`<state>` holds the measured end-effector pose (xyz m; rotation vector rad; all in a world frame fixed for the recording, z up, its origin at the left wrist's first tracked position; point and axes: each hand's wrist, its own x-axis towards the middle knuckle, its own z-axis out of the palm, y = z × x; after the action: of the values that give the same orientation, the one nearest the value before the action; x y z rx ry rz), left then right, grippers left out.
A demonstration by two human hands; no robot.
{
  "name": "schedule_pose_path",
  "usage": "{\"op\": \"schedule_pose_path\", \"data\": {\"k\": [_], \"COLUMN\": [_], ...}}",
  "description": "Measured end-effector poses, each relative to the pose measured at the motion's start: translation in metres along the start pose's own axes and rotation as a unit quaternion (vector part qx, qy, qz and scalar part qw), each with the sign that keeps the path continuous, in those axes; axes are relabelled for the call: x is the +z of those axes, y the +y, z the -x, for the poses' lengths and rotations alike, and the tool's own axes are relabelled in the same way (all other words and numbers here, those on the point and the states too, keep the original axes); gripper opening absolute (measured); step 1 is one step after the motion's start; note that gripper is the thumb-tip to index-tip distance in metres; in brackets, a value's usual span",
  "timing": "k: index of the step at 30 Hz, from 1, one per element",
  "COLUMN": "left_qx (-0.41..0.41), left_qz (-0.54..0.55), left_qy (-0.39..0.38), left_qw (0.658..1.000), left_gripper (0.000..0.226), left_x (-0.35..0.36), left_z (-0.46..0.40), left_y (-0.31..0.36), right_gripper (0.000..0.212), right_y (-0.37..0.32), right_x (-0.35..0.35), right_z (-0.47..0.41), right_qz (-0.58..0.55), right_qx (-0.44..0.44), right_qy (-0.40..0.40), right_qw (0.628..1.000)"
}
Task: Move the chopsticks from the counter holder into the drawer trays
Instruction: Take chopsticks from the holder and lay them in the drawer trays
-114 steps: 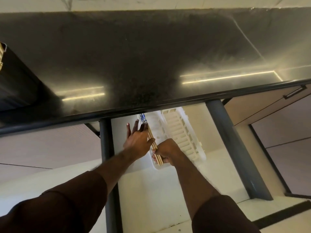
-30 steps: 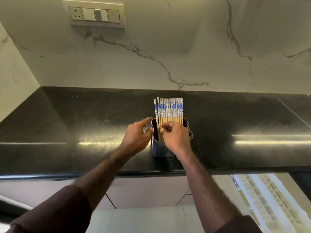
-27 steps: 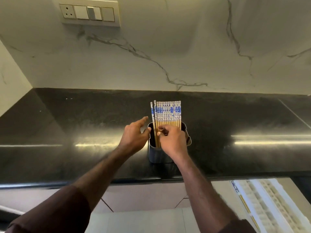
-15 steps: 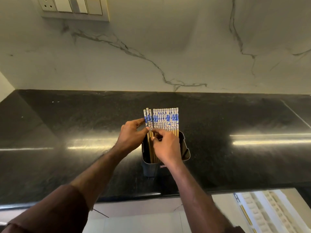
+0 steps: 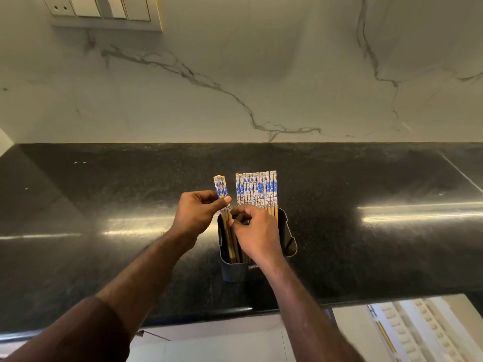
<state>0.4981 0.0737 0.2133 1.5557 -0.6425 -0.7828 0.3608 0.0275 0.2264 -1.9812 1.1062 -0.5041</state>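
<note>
Since the frame half a second back, we see the pair of chopsticks (image 5: 221,190) at the left end of the row drawn aside, so that a dark gap now parts them from the remaining chopsticks (image 5: 256,190). Our left hand (image 5: 196,216) pinches that pair between thumb and curled fingers just under the blue-and-white tops; the sticks lean a little to the left, and their lower ends still stand inside the holder (image 5: 288,241). The remaining chopsticks stand upright and close-packed in a flat row along the holder's far side. Our right hand (image 5: 257,235) is over the holder's mouth with its fingers curled at the foot of that row; we cannot tell whether it actually grips any stick.

The holder is a dark, squarish cup standing on the black counter (image 5: 104,194), near its front edge. Behind the counter rises a pale marble wall (image 5: 261,74) with grey veins, and a switch plate (image 5: 104,11) sits at the upper left. Below the counter edge, at the lower right, the white drawer trays (image 5: 418,333) show, with one chopstick (image 5: 384,335) lying along their left side.
</note>
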Motion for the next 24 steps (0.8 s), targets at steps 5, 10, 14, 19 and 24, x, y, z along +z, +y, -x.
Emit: {"op": "schedule_pose_path", "data": {"k": [5, 10, 14, 19, 24], "left_qx": [0.005, 0.071, 0.095, 0.135, 0.15], "left_qz": [0.073, 0.111, 0.131, 0.125, 0.142], "left_qy": [-0.008, -0.027, -0.036, -0.032, -0.024], "left_qw": [0.997, 0.991, 0.986, 0.982, 0.978], "left_gripper": [0.011, 0.023, 0.027, 0.03, 0.028], "left_x": [-0.002, -0.007, -0.016, -0.027, -0.038], "left_z": [0.012, 0.034, 0.049, 0.073, 0.106], "left_y": [0.016, 0.056, 0.094, 0.136, 0.153], "right_gripper": [0.013, 0.011, 0.014, 0.012, 0.024], "right_y": [0.001, 0.0, -0.007, -0.026, -0.042], "right_x": [-0.002, -0.008, -0.017, -0.036, -0.049], "right_z": [0.0, 0.003, 0.011, 0.034, 0.074], "right_qz": [-0.026, -0.089, -0.137, -0.197, -0.25], "right_qx": [0.0, -0.018, -0.042, -0.074, -0.049], "right_qy": [-0.019, -0.065, -0.1, -0.131, -0.19], "right_qw": [0.999, 0.994, 0.985, 0.969, 0.948]}}
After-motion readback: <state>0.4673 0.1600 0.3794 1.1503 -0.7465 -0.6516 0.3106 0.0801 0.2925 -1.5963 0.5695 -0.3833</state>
